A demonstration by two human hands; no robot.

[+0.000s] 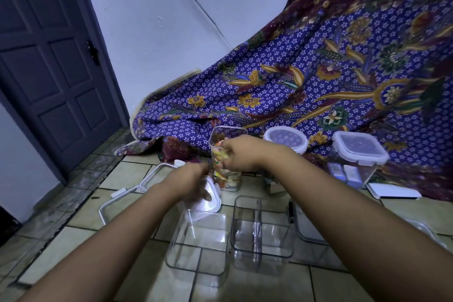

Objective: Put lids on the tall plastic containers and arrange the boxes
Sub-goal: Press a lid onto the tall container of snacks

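Head view, looking down at a tiled floor (81, 216). I am reaching forward with both bare arms toward the middle of the frame. My right hand (241, 154) is closing its fingers around the side of a tall clear container (226, 158) that is standing upright and open-topped at the centre, holding colourful pieces inside. My left hand (190, 182) is curling over a white-rimmed square lid (208, 200), gripping it just to the lower left of that container; the hand is blurred, so I cannot tell exactly how its fingers are lying.

Below the hands, two empty clear boxes are sitting side by side without lids: one at lower centre-left (198, 247), one just to its right (262, 233). A larger white-rimmed lid (137, 189) is lying flat on the floor at centre-left.

In the right half of the frame, against a patterned purple cloth (331, 61), a round container (285, 140) and a square container (358, 152) are standing with their lids already on. A flat white lid (392, 193) is lying at the foot of the square one. A dark panelled door (46, 56) is filling the upper left.
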